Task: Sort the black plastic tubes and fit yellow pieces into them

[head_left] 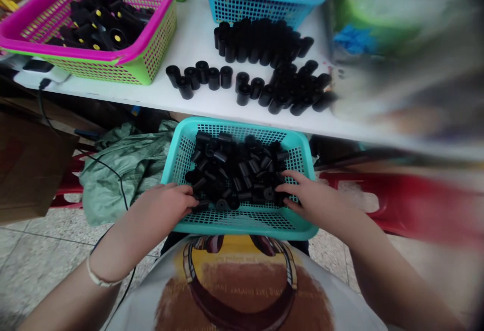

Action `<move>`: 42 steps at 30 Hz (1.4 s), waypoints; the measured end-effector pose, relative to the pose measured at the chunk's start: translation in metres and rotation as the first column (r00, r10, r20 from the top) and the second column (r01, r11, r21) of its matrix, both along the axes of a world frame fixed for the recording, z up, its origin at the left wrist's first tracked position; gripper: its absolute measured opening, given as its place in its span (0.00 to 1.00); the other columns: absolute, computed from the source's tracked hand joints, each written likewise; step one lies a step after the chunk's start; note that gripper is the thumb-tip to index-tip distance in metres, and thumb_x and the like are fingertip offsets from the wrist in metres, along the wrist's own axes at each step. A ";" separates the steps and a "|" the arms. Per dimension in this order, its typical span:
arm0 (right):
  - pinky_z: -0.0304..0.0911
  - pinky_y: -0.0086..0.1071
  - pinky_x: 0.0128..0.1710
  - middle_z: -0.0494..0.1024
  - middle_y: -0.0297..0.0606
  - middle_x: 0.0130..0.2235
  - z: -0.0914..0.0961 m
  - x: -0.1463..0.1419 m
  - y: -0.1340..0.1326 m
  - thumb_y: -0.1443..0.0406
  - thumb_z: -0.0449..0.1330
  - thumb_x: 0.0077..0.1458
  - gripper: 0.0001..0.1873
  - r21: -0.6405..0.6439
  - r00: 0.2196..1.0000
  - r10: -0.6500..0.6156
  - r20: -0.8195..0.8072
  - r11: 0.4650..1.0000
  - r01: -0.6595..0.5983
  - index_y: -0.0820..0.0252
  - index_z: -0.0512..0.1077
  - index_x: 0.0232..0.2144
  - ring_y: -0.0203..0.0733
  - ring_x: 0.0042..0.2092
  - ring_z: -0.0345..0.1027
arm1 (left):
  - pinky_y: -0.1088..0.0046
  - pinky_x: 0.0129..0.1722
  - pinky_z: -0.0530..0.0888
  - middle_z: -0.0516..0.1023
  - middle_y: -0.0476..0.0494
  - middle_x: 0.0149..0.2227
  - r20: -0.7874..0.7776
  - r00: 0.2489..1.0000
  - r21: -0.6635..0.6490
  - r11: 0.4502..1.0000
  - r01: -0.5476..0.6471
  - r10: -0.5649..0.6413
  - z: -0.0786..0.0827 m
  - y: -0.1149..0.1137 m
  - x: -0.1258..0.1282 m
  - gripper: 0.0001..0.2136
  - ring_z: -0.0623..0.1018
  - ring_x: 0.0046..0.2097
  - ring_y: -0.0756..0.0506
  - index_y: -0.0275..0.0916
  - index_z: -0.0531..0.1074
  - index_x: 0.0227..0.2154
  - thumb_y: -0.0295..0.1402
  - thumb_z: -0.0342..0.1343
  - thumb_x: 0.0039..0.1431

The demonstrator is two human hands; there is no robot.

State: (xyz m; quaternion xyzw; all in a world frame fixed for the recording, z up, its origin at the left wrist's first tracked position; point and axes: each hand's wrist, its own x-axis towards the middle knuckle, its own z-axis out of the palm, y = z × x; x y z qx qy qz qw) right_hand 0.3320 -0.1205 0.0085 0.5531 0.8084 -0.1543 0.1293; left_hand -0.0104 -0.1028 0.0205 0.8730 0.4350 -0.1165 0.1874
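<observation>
- To work well in this jumble, I should take the black pieces (244,172) from the top of the pile, by their sides, rather than dig beneath
- A light touch seems best: they lie at all angles, and a hard push could wedge them against the mesh of the teal basket (242,230)
- My right hand (308,195) has its fingers spread, tips among the pieces at the pile's right edge; whether they pinch one, I cannot tell
- My left hand (172,202) is loosely curled over the basket's left side, fingertips at the pile's near-left edge; I cannot tell if they grip anything
- So most of the pile lies between my hands and a little beyond them, inside the basket
- Beyond that, similar black cylinders (260,44) stand on the white table (196,107)
</observation>
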 end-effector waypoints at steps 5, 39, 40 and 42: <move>0.66 0.32 0.28 0.72 0.40 0.53 0.005 -0.029 0.007 0.63 0.52 0.63 0.13 0.135 0.981 0.083 -0.173 0.989 -0.059 0.53 0.76 0.44 0.40 0.35 0.74 | 0.66 0.34 0.69 0.79 0.44 0.38 -0.062 0.997 0.075 0.996 0.053 -0.048 0.011 0.010 0.015 0.09 0.78 0.37 0.40 0.44 0.77 0.40 0.30 0.52 0.64; 0.71 0.35 0.49 0.77 0.38 0.49 0.000 -0.050 -0.002 0.69 0.62 0.57 0.13 -0.361 -0.069 -0.356 -0.932 0.926 0.112 0.52 0.66 0.43 0.38 0.50 0.73 | 0.74 0.36 0.69 0.72 0.48 0.37 0.639 0.511 -0.645 0.762 -0.051 0.575 -0.003 0.012 0.069 0.11 0.73 0.37 0.49 0.42 0.65 0.46 0.40 0.50 0.66; 0.72 0.35 0.49 0.77 0.38 0.49 0.000 -0.050 -0.002 0.69 0.63 0.56 0.13 -0.372 -0.072 -0.367 -0.928 0.923 0.099 0.52 0.66 0.42 0.38 0.50 0.73 | 0.74 0.36 0.69 0.72 0.48 0.37 0.639 0.497 -0.656 0.753 -0.045 0.587 -0.003 0.011 0.069 0.11 0.73 0.38 0.49 0.42 0.65 0.47 0.41 0.50 0.66; 0.72 0.35 0.49 0.78 0.38 0.49 0.001 -0.049 -0.003 0.69 0.63 0.56 0.13 -0.379 -0.069 -0.374 -0.925 0.922 0.083 0.52 0.67 0.42 0.39 0.50 0.74 | 0.73 0.38 0.69 0.73 0.48 0.37 0.642 0.470 -0.672 0.740 -0.035 0.606 -0.004 0.011 0.067 0.12 0.74 0.38 0.49 0.42 0.65 0.47 0.42 0.50 0.66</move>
